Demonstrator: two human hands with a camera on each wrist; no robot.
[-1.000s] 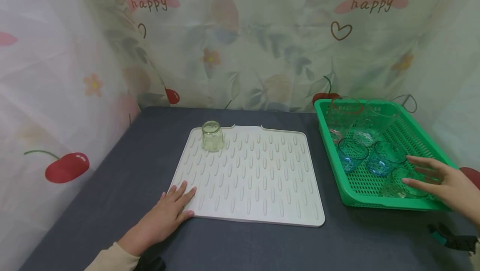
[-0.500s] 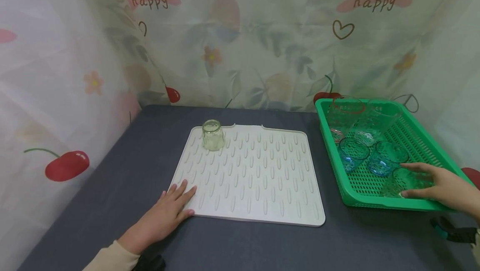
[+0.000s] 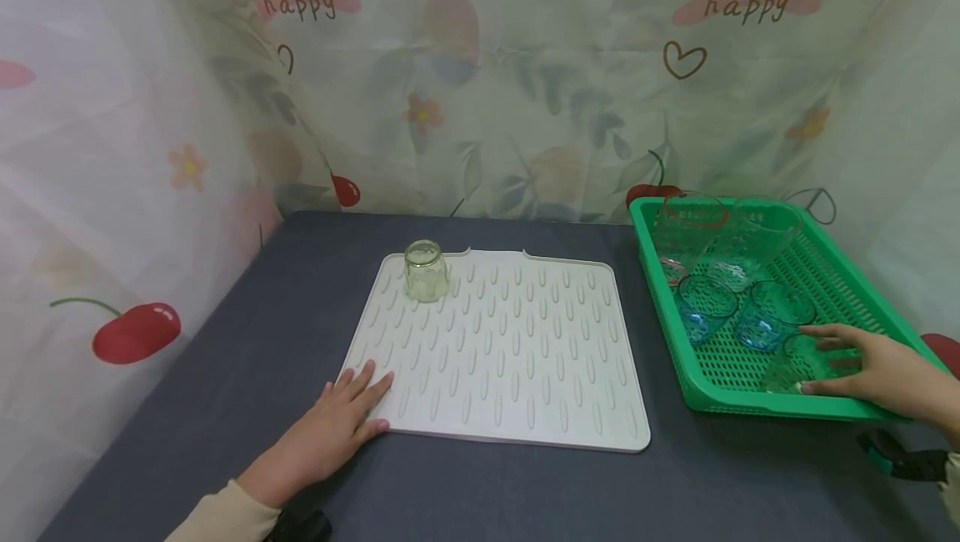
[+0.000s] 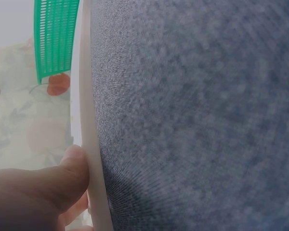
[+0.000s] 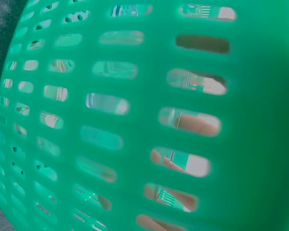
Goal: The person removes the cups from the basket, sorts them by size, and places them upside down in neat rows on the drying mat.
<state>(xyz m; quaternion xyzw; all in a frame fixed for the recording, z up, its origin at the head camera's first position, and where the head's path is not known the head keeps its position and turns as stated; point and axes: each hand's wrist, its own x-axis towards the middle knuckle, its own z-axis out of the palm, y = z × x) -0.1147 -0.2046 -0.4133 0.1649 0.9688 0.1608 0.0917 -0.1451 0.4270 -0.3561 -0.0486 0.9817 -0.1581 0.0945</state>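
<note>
My left hand (image 3: 330, 425) rests with spread fingers on the near left corner of a white ridged drying mat (image 3: 502, 350). In the left wrist view its thumb (image 4: 72, 175) lies along the mat's edge. A pale greenish glass (image 3: 426, 275) stands upside down at the mat's back left. My right hand (image 3: 888, 375) reaches into a green plastic basket (image 3: 772, 405), thumb and fingers around a clear greenish glass (image 3: 786, 368) at the front. Through the basket's slots, the right wrist view shows parts of the fingers (image 5: 197, 126); most of that glass is hidden there.
Two blue glasses (image 3: 759, 333) stand behind the gripped one in the basket. Farther back are a red-rimmed glass (image 3: 686, 233) and a tall clear glass (image 3: 757, 238). A patterned curtain (image 3: 525, 125) closes off the back and sides of the dark tabletop (image 3: 480, 492).
My right hand has lowered and moved slightly left, its thumb and fingers coming around the front glass in the basket. My left hand stays on the mat's corner.
</note>
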